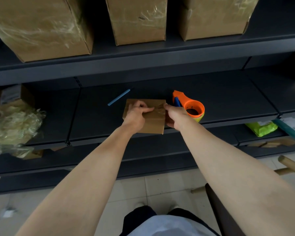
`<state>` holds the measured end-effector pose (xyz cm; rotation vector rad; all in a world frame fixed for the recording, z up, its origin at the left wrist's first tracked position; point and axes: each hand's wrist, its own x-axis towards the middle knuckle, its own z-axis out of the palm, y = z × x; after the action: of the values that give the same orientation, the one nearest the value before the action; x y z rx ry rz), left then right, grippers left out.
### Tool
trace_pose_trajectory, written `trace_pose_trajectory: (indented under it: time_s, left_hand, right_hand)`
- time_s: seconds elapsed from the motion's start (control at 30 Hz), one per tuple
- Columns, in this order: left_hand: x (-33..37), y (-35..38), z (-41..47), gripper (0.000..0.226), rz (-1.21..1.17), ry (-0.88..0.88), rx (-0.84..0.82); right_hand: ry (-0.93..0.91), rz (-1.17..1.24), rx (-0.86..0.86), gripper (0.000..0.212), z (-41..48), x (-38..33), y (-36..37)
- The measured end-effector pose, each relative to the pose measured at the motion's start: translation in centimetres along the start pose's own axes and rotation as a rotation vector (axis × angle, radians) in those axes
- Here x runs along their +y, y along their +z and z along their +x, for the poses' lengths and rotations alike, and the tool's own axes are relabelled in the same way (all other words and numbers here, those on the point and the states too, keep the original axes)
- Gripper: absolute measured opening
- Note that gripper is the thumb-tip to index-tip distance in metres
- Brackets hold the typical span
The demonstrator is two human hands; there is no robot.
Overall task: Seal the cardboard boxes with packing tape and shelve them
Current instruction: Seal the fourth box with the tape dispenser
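A small brown cardboard box (pixel 152 122) is lying flat on the dark middle shelf (pixel 228 103), its flaps closed and glossy clear tape crossing its top. An orange tape dispenser (pixel 188 103) is sitting just beside its right edge. Three larger taped boxes (pixel 138 19) are standing on the upper shelf.

Box (pixel 153 123): left part under left hand (pixel 134 114). Three shelf boxes (pixel 136 19) above it cut by top edge. Tape on it faint.

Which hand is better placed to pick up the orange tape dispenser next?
The right hand: it grips the small brown cardboard box's right edge, directly beside the orange tape dispenser. The left hand presses the box top, farther away.
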<state>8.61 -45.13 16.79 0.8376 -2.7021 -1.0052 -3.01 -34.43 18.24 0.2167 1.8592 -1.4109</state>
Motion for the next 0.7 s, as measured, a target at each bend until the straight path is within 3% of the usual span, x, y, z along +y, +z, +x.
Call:
trace_pose_trajectory:
  time_s: [0.13, 0.4, 0.7]
  left_hand:
    - [-0.1, 0.2, -0.2, 0.064, -0.003, -0.012, 0.018]
    - [0.2, 0.4, 0.0, 0.054, -0.009, -0.043, 0.023]
    - [0.6, 0.5, -0.7, 0.051, 0.001, 0.026, 0.069]
  right_hand:
    - [0.014, 0.010, -0.030, 0.043, 0.4, 0.2, -0.4]
    - [-0.046, -0.045, -0.044, 0.046, 0.6, 0.3, -0.4]
    - [-0.358, -0.397, 0.109, 0.040, 0.4, 2.0, 0.3]
